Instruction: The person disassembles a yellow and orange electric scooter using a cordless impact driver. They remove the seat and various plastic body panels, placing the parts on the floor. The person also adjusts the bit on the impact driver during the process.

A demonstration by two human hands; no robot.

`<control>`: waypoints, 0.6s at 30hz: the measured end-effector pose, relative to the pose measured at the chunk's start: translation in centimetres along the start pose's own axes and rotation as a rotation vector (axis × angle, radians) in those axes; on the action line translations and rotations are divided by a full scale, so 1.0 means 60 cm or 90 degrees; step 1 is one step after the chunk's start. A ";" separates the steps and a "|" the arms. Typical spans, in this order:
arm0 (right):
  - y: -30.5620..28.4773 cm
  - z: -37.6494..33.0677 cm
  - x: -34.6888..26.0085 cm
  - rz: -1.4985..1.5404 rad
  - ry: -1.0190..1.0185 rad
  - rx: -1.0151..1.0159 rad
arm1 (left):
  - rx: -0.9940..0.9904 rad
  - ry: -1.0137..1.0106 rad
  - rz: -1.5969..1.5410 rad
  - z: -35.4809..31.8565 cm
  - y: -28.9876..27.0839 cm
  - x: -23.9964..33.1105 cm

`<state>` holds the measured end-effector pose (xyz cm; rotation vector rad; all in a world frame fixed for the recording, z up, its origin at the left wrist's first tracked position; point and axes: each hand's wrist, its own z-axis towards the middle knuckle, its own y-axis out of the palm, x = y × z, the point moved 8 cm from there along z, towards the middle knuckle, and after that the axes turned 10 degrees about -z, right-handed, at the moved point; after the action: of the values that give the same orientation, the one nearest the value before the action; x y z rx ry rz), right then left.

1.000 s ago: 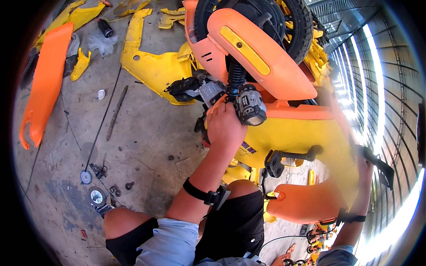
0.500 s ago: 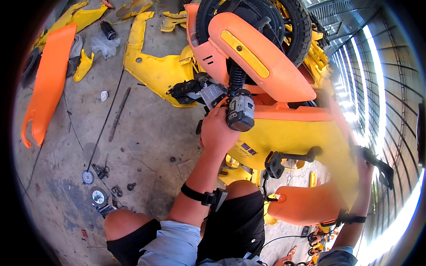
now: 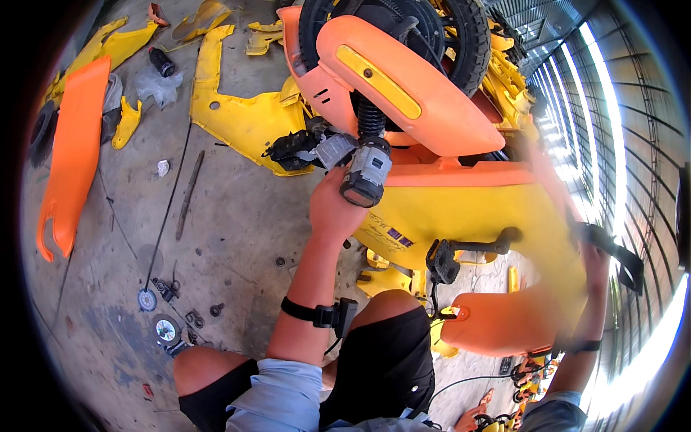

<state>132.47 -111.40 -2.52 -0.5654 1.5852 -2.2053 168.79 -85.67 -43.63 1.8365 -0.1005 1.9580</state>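
My left hand point(image 3: 335, 201) is closed round a grey and black cordless drill point(image 3: 366, 173). The drill's front points away from me, beside the black ribbed shock absorber point(image 3: 371, 119) of an orange and yellow scooter-like vehicle. Whether its tip touches anything is hidden. At the far side of the yellow body panel point(image 3: 461, 212), my right hand point(image 3: 594, 263) is by a black bar-like part point(image 3: 615, 252). Its fingers are mostly hidden and blurred. A black pedal point(image 3: 443, 261) on a crank stands out from the yellow panel, nearer to me.
An orange fender point(image 3: 410, 86) and a black wheel point(image 3: 464, 43) rise ahead. On the concrete floor to the left lie a long orange panel point(image 3: 75, 151), a yellow panel point(image 3: 248, 119), a dark bottle point(image 3: 162, 63), a rod point(image 3: 190, 194) and several small metal parts point(image 3: 194, 318).
The view has shifted slightly, so the vehicle sits a little further left. My left hand and the drill also appear further left; the grip is unchanged.
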 end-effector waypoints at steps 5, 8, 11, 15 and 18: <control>-0.001 0.001 -0.008 0.015 -0.019 0.031 | -0.018 -0.014 -0.047 -0.004 0.001 -0.013; 0.001 -0.006 -0.025 0.061 -0.066 0.098 | -0.050 -0.057 -0.037 -0.007 0.001 -0.042; 0.004 -0.001 -0.005 0.059 -0.034 0.045 | -0.103 -0.105 -0.008 -0.006 0.004 -0.078; 0.000 -0.004 -0.009 0.017 0.017 -0.003 | -0.123 -0.146 0.047 -0.016 0.012 -0.098; 0.001 -0.008 -0.022 0.021 0.008 -0.001 | -0.109 -0.133 -0.020 -0.028 0.009 -0.119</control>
<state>133.37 -110.33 -2.89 -0.5228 1.5915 -2.1872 167.12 -87.52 -50.54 1.9097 -0.2925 1.6762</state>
